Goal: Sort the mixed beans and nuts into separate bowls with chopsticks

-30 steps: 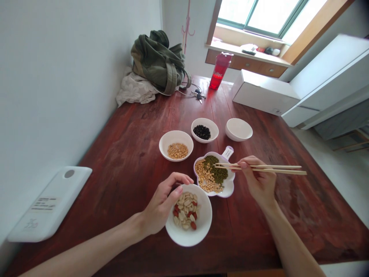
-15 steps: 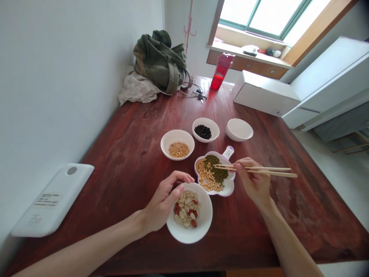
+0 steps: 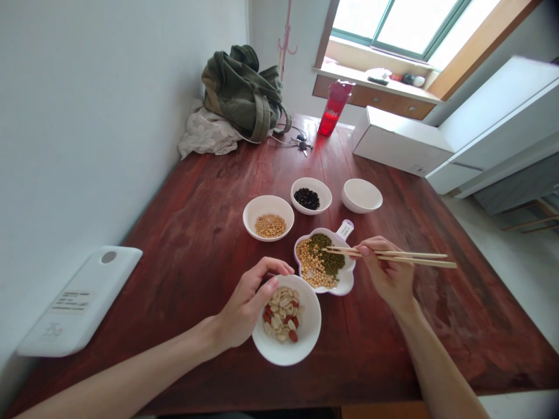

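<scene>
My left hand (image 3: pixel 247 305) grips the rim of a white bowl (image 3: pixel 305 343), thumb on the inside edge. Pale peanuts (image 3: pixel 282 305), a few with red skins, lie in that bowl. Between the fingers of my right hand (image 3: pixel 388 276) is a pair of wooden chopsticks (image 3: pixel 419 258). Their tips are over a white, purple-rimmed dish (image 3: pixel 346 286) with a short labelled handle, at the border between yellow soybeans (image 3: pixel 311 265) and green mung beans (image 3: pixel 334 259). Whether the tips pinch a bean is too small to tell.
Behind the dish stand a bowl of soybeans (image 3: pixel 268 202), a bowl of black beans (image 3: pixel 323 205) and another white bowl (image 3: pixel 362 198). Farther back are a green bag (image 3: pixel 242 93), keys (image 3: pixel 303 144), a red bottle (image 3: pixel 334 110) and a white box (image 3: pixel 399 142). A white board (image 3: pixel 82 299) leans left.
The chopsticks have tilted slightly, their rear ends a little farther right and more spread. My left hand and its bowl stay almost where they were.
</scene>
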Available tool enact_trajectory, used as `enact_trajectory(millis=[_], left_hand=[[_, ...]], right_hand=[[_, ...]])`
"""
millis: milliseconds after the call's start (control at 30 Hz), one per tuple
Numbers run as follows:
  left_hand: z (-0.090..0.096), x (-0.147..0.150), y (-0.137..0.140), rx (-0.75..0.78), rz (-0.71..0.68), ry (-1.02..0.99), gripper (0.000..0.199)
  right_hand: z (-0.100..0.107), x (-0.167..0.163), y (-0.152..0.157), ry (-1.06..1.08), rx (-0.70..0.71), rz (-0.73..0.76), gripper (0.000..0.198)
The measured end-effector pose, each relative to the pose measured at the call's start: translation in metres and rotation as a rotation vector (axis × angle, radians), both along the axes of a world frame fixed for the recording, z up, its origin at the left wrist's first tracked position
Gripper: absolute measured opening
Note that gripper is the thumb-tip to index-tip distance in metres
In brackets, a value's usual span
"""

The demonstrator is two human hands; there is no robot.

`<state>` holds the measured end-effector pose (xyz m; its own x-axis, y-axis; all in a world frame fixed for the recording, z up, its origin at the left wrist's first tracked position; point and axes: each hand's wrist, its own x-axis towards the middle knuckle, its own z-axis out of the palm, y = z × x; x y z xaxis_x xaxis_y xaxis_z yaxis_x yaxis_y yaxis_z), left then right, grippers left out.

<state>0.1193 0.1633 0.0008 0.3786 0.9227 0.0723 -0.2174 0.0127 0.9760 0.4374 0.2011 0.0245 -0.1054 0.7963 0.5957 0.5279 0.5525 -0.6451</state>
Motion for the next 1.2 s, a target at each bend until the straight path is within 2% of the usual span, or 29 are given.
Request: enact_trajectory(millis=[167, 400, 767, 1033, 1200], left_hand=[[0.001, -0.001, -0.001, 0.01, 0.002, 0.014, 0.025], [0.002, -0.002, -0.002, 0.009, 0.003, 0.011, 0.024], [0.002, -0.001, 0.0, -0.002, -0.002, 0.023, 0.027], [0.002, -0.003, -0.002, 0.012, -0.003, 0.034, 0.026], [0.002, -0.002, -0.003, 0.001, -0.004, 0.026, 0.026]], right_hand=[[-0.003, -0.003, -0.002, -0.072, 0.012, 0.036, 0.015], [-0.009, -0.007, -0.007, -0.23, 0.114, 0.077, 0.016], [-0.002, -0.019, -0.015, -0.359, 0.235, 0.093, 0.025], [0.001, -0.02, -0.017, -0.381, 0.25, 0.104, 0.024], [0.007, -0.012, -0.017, -0.32, 0.216, 0.064, 0.022]])
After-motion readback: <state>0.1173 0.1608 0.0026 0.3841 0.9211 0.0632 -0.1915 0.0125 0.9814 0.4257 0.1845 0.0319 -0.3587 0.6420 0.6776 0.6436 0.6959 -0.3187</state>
